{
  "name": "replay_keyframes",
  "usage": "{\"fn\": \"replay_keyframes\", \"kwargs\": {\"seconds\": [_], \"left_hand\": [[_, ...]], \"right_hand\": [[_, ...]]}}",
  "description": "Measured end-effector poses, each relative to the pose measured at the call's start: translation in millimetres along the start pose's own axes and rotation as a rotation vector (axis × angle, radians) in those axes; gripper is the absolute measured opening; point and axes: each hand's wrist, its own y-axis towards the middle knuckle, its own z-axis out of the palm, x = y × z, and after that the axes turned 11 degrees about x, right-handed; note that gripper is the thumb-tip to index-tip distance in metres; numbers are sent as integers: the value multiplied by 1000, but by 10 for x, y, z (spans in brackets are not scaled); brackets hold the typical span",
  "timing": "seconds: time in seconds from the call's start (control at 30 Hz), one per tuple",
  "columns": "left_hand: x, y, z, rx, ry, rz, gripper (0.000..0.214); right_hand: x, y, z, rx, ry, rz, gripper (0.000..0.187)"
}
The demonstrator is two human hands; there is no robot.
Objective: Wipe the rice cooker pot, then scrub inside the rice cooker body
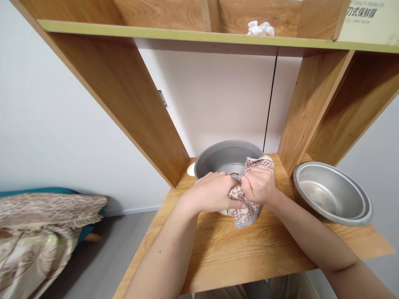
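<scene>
A round grey-walled cooker body (215, 155) with white outer parts stands on the wooden tabletop in front of me. Its floor shows only partly behind my hands. Over its near right rim lies a brown-and-white patterned towel (246, 216) with a pale blue edge. My right hand (258, 182) is closed in a fist around the bunched towel. My left hand (218, 192) is on the near rim side, its thumb over the towel and its fingers curled down against the cloth. Those left fingertips are largely hidden.
An oval-looking metal pot (333, 193) rests at the tabletop's right. A wooden shelf (187, 33) above bears crumpled white tissue (261, 29) and a printed box (369, 20). Upright boards flank the work space. At lower left is a seat draped with a fringed blanket (46, 211).
</scene>
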Motion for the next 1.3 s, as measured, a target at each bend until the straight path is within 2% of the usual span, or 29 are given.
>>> {"fn": "replay_keyframes", "kwargs": {"seconds": [0.23, 0.53, 0.67, 0.87, 0.97, 1.17, 1.3], "left_hand": [[5, -46, -3, 5, -3, -1, 42], [-58, -82, -25, 33, -28, -15, 39], [-12, -68, -17, 46, -54, 22, 35], [26, -60, -32, 72, -37, 69, 38], [36, -65, -45, 102, -69, 87, 40], [63, -61, -26, 103, -38, 57, 34], [67, -54, -15, 88, -45, 63, 31]], "right_hand": [[171, -22, -3, 22, -62, 57, 43], [316, 12, -47, -79, -82, 102, 46], [350, 11, -76, -24, -52, 72, 48], [365, 2, -73, 28, -5, 41, 62], [293, 11, -78, 96, 33, -5, 62], [99, 30, -137, 397, 54, -46, 69], [39, 36, -173, 499, 50, -36, 72]]}}
